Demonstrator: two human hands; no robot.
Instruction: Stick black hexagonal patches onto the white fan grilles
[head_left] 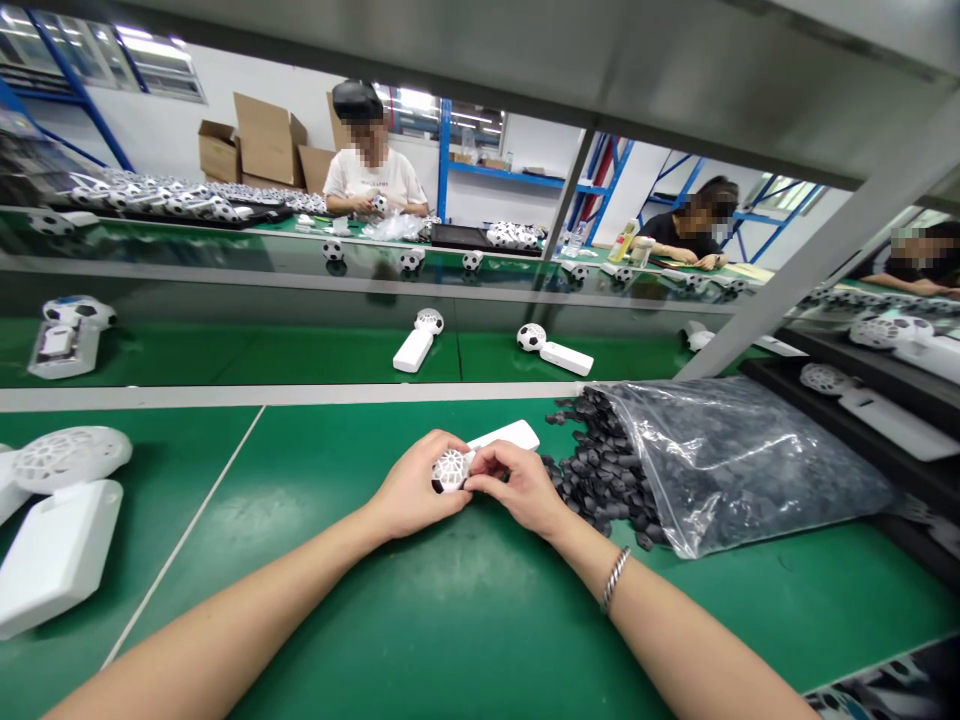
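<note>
In the head view, a small white handheld fan with a football-patterned, grilled head lies in my left hand. My left fingers and thumb wrap round the ball-shaped head. Its white handle points away to the right, behind my right hand. The right thumb and forefinger are pinched together against the right side of the fan's head. Whatever small piece they may hold is hidden. Just right of that hand, small black pieces spill from a clear plastic bag onto the green table.
Similar fans, one and another, lie on the green conveyor beyond the table edge. More fans stand at the left. Black trays with fans are stacked at right, near a slanted metal post. Co-workers sit opposite.
</note>
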